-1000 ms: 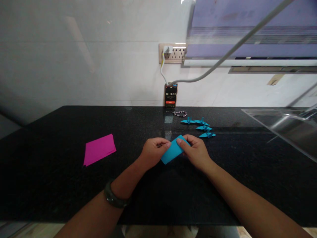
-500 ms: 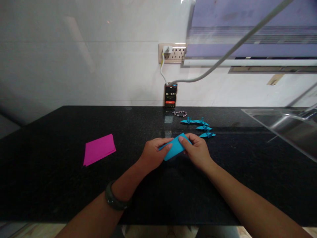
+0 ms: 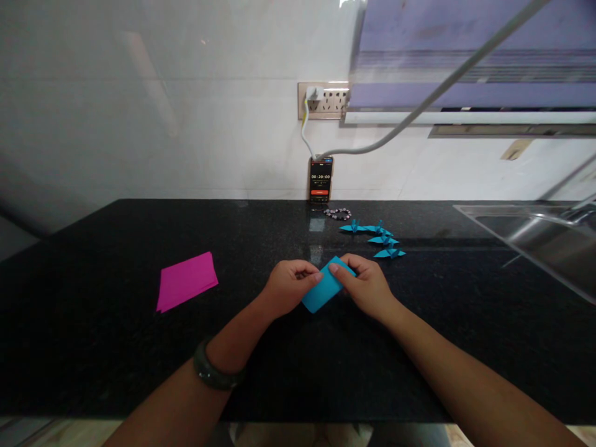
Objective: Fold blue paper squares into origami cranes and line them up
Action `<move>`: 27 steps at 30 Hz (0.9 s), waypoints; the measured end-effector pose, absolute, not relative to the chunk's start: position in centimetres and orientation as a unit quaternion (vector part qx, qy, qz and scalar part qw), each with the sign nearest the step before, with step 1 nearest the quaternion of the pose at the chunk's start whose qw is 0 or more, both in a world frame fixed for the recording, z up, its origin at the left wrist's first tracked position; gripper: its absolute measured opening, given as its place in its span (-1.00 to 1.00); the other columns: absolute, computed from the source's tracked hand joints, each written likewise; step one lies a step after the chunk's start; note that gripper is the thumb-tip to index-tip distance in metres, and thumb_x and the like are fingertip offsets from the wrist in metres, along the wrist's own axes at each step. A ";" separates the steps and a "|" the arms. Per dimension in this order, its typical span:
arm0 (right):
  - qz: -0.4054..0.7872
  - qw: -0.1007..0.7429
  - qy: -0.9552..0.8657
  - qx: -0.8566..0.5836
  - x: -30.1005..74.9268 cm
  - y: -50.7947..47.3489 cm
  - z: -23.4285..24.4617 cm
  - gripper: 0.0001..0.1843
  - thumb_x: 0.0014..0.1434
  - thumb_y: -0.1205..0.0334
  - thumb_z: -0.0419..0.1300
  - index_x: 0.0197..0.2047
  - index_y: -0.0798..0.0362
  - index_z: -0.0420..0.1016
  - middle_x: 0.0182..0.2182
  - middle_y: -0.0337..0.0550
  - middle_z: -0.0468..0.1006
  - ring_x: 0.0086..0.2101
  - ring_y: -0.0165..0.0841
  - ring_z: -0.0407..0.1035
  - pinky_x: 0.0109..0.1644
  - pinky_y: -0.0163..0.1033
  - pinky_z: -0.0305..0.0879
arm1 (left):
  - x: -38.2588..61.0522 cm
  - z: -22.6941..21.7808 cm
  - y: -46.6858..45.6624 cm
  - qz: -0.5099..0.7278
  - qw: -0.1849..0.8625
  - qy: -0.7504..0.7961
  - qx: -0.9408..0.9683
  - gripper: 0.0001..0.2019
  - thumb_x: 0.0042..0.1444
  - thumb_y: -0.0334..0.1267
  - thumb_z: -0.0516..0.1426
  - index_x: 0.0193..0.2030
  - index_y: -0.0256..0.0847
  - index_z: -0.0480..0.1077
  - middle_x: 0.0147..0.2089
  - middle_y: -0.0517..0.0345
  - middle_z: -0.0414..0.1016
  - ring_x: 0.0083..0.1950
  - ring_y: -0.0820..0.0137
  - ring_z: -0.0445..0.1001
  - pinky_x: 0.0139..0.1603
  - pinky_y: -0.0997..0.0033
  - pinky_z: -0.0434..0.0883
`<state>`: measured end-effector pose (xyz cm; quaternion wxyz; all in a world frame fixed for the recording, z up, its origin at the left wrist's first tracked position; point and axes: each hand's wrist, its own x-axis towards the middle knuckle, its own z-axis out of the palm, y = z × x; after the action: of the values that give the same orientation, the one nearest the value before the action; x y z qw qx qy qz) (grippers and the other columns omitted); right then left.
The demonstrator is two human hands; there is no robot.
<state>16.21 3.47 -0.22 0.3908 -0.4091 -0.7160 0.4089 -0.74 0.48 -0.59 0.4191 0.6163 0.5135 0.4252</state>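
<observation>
A piece of blue paper [image 3: 321, 293], held at a slant between two bare hands, is at the middle of a black counter [image 3: 326, 379]; whether its lower edge touches the surface cannot be told. The left hand [image 3: 291, 285], fingers curled and thumb closed toward them, pinches the paper's left side. The right hand [image 3: 370, 284] grips the upper right, its thumb laid flat across the face and its fingers bent behind, partly hidden. A dark bangle [image 3: 214, 369] circles the left forearm near the wrist.

Just beyond the right hand, four blue cranes [image 3: 383, 240] stand close together in a bent line, wings spread. Behind them lies a beaded bracelet [image 3: 339, 214], near the foot of a phone [image 3: 320, 181] propped upright against the pale wall [image 3: 209, 136], its screen reading 00:20:00. Well to the left of the hands rests a slightly uneven stack of pink paper [image 3: 187, 282]. A metal sink [image 3: 521, 252] is set into the counter at far right. Above the phone, a white plug [image 3: 315, 93] sits in a socket panel [image 3: 335, 112], its cord hanging down, while a grey tube [image 3: 410, 119] sweeps up past a purple blind [image 3: 460, 37].
</observation>
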 end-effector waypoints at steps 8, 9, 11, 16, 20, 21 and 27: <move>0.464 0.405 -0.680 -0.399 16.0 3.5 -0.2 -0.75 0.03 0.06 0.13 -0.39 0.11 0.36 -0.58 -0.30 0.29 -0.56 -0.50 0.15 -0.50 -0.37 0.10 | -0.7 -0.3 0.4 0.453 0.416 0.514 0.598 -0.78 -0.08 -0.16 0.15 -0.44 -0.33 0.44 -0.53 0.15 0.40 -0.52 0.50 0.32 -0.53 0.53 0.24; 0.492 0.405 -0.660 -0.397 15.9 3.4 -0.2 -0.73 0.01 0.05 0.15 -0.35 0.10 0.35 -0.58 -0.31 0.29 -0.58 -0.51 0.14 -0.53 -0.37 0.10 | -0.7 -0.3 0.4 0.461 0.418 0.514 0.591 -0.77 -0.08 -0.16 0.15 -0.43 -0.33 0.44 -0.53 0.15 0.41 -0.52 0.50 0.32 -0.52 0.53 0.24; 0.549 0.404 -0.619 -0.390 15.7 3.3 -0.2 -0.68 -0.05 0.05 0.21 -0.30 0.09 0.32 -0.57 -0.32 0.30 -0.59 -0.51 0.15 -0.56 -0.38 0.08 | -0.6 -0.3 0.4 0.483 0.429 0.511 0.567 -0.78 -0.09 -0.16 0.16 -0.43 -0.32 0.45 -0.53 0.16 0.42 -0.52 0.49 0.32 -0.51 0.52 0.24; 0.622 0.386 -0.572 -0.370 15.4 3.0 -0.4 -0.70 -0.10 0.08 0.25 -0.39 0.12 0.34 -0.53 -0.27 0.35 -0.56 -0.50 0.19 -0.57 -0.38 0.08 | -0.1 -0.2 0.3 0.524 0.402 0.495 0.565 -0.83 -0.10 -0.22 0.18 -0.47 -0.31 0.46 -0.45 0.13 0.43 -0.41 0.45 0.36 -0.39 0.49 0.29; 0.630 0.382 -0.567 -0.369 15.3 2.9 -0.6 -0.75 -0.09 0.13 0.25 -0.43 0.14 0.37 -0.56 -0.28 0.36 -0.58 -0.51 0.18 -0.56 -0.37 0.07 | 0.2 -0.3 0.2 0.535 0.385 0.493 0.568 -0.86 -0.10 -0.24 0.18 -0.50 -0.29 0.46 -0.41 0.12 0.42 -0.37 0.44 0.36 -0.36 0.48 0.29; 0.629 0.383 -0.568 -0.367 15.4 2.9 -0.6 -0.76 -0.10 0.14 0.25 -0.43 0.14 0.37 -0.56 -0.28 0.36 -0.58 -0.51 0.18 -0.56 -0.37 0.08 | 0.2 -0.3 0.2 0.538 0.395 0.492 0.559 -0.86 -0.10 -0.24 0.18 -0.50 -0.29 0.45 -0.42 0.12 0.42 -0.38 0.45 0.35 -0.38 0.49 0.28; 0.623 0.383 -0.580 -0.358 15.4 3.1 -0.7 -0.79 -0.09 0.17 0.22 -0.39 0.13 0.43 -0.53 -0.25 0.40 -0.58 -0.52 0.18 -0.55 -0.37 0.08 | 0.2 -0.3 0.2 0.561 0.416 0.494 0.518 -0.86 -0.11 -0.24 0.19 -0.49 -0.30 0.45 -0.44 0.15 0.40 -0.42 0.49 0.32 -0.42 0.51 0.26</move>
<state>15.38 3.11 -0.73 0.3831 -0.3584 -0.5799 0.6233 0.19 0.21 -0.31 0.4158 0.5184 0.4941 0.5606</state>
